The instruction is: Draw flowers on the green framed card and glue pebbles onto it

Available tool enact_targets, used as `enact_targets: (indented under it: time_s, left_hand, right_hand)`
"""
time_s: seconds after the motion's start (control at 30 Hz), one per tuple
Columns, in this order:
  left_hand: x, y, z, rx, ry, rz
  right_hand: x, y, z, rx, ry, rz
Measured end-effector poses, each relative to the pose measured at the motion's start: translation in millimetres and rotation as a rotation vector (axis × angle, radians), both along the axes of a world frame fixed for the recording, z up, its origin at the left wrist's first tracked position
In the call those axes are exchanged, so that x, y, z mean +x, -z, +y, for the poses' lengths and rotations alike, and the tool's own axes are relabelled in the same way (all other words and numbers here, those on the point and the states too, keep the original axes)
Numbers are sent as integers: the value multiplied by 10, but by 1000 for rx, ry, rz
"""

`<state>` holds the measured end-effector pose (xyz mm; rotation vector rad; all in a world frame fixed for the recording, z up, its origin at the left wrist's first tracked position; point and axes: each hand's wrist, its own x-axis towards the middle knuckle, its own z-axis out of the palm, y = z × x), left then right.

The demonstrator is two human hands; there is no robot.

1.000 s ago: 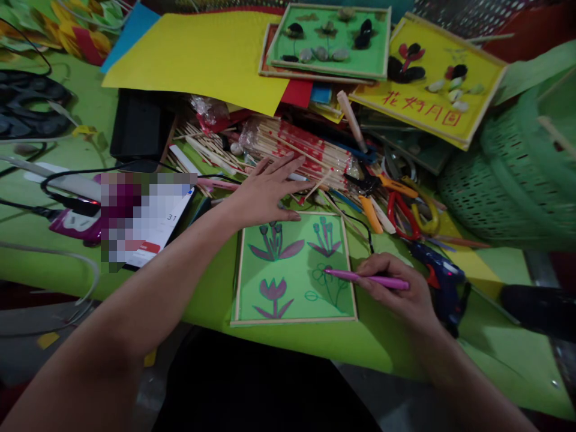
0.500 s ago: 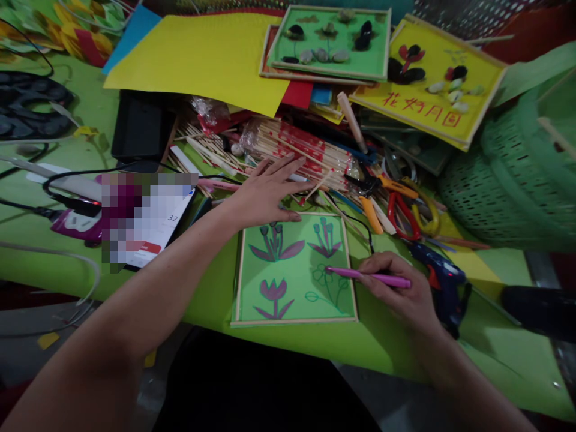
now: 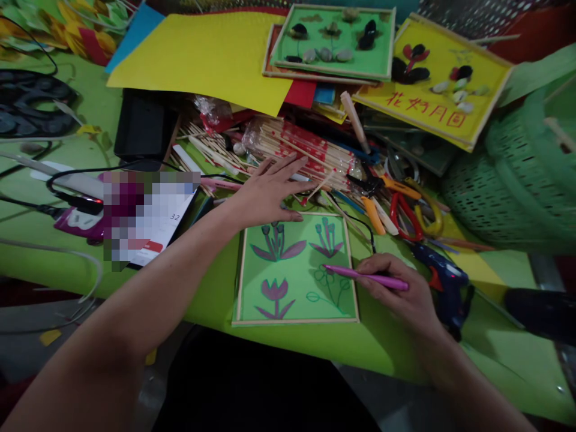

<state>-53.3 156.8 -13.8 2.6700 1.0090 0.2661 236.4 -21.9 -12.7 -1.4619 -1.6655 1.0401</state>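
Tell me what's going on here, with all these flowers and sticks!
A person is working on a green board edged with wooden strips. Their right hand holds a pink pen, its tip at the lower-right flower, which is mostly outline. The other three flowers have purple filling. The left hand is spread out by the board's far edge, near a pile of thin sticks. A glue gun lies beyond the right hand.

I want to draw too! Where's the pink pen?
In the head view, the pink pen is right of centre, in the right hand, tip over the drawing.
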Motion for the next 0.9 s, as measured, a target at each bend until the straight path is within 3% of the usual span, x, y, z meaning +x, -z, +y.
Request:
enact_targets:
  time_s: [0.53, 0.9]
  left_hand:
    - [7, -21, -5, -9, -4, 7]
    - [6, -11, 2, 11, 6, 8]
  right_hand:
    - [1, 0, 5, 3, -65, 10]
    - [-14, 5, -5, 9, 1, -32]
